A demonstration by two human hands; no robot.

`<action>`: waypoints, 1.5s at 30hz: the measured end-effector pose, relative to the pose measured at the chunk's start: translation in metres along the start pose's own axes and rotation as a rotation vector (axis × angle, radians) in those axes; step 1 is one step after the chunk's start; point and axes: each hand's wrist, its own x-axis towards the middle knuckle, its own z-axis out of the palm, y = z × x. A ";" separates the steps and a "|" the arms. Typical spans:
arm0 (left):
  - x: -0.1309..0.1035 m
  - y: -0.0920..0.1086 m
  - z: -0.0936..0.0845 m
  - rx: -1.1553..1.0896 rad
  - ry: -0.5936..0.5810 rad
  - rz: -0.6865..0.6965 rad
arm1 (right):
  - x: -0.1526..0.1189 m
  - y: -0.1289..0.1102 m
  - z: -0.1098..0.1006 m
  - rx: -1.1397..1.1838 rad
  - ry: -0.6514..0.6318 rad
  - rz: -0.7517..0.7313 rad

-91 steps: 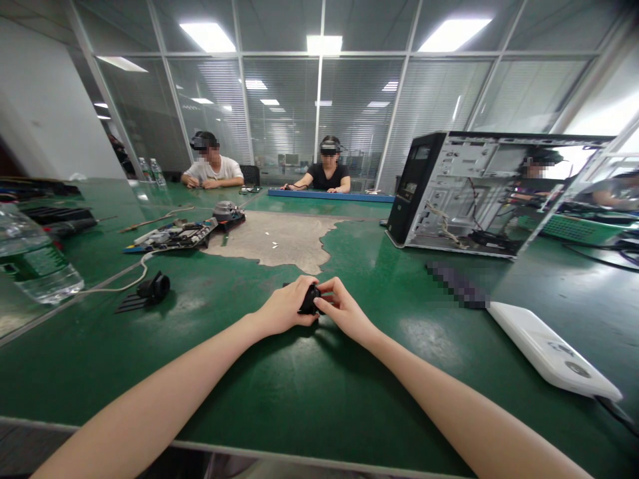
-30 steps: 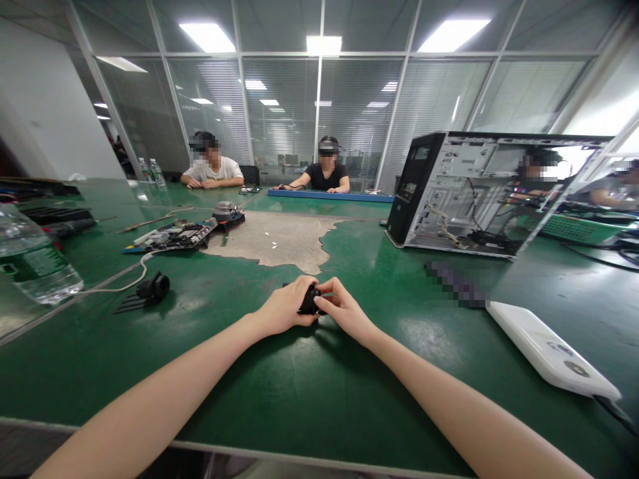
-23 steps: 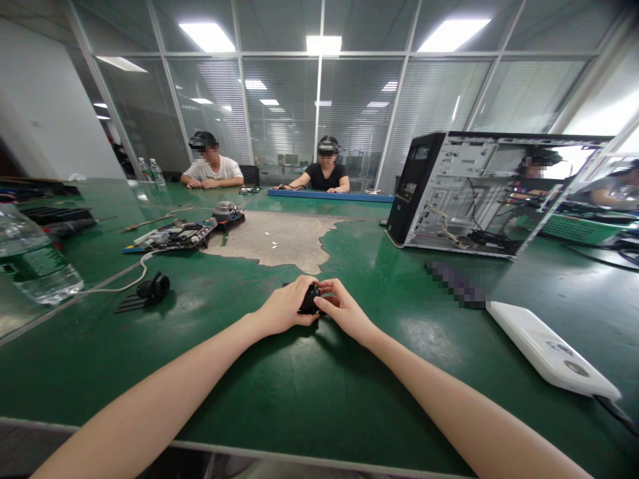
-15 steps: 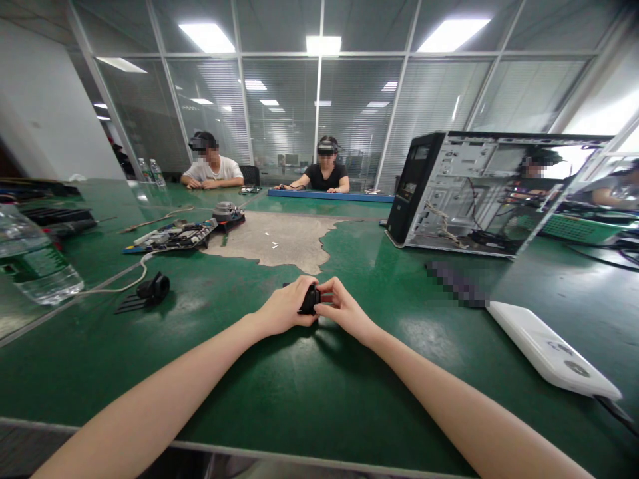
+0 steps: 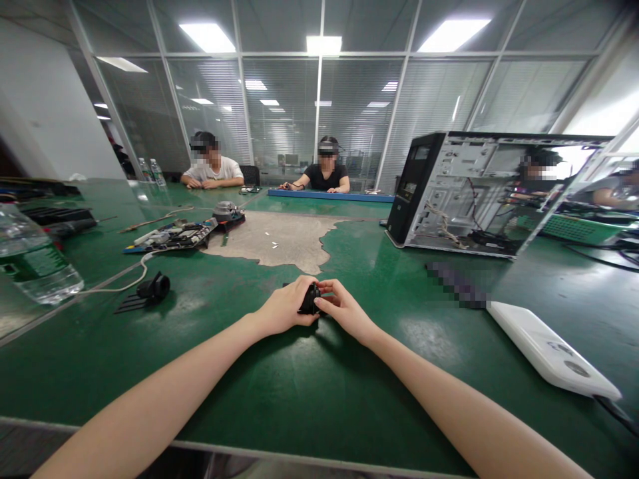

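Observation:
A small black plastic part (image 5: 308, 301) is held low over the table in front of me, its exact kind unclear. My left hand (image 5: 285, 307) wraps round its left side, thumb below and fingers over the top. From the right, my right hand (image 5: 344, 307) pinches the part's near face with thumb and fingertips. Much of the part is covered by my fingers. To the left lies another black piece (image 5: 152, 289), with a round ring end and several long flat prongs, on the green table (image 5: 224, 392).
Left stand a water bottle (image 5: 37, 266) and a circuit board (image 5: 174, 236) with a pale cable. An open computer case (image 5: 424, 193) stands at right, behind a white power bank (image 5: 554, 349). Two people sit opposite; others are at far right. A green basket (image 5: 574, 228) is beyond the case.
My right thumb and fingers have shifted slightly left and closed nearer on the black part. My left hand stays in place.

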 end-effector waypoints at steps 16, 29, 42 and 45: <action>0.000 -0.001 0.001 0.005 -0.008 -0.005 | 0.001 0.005 -0.001 0.010 -0.006 -0.056; 0.000 -0.002 0.001 0.032 -0.011 0.003 | 0.000 0.003 -0.001 -0.005 -0.016 -0.087; 0.000 -0.001 0.001 0.041 -0.005 0.019 | 0.001 0.002 0.000 -0.008 0.014 0.005; 0.000 -0.001 0.000 0.039 -0.011 0.014 | 0.001 0.002 -0.001 0.014 -0.018 -0.024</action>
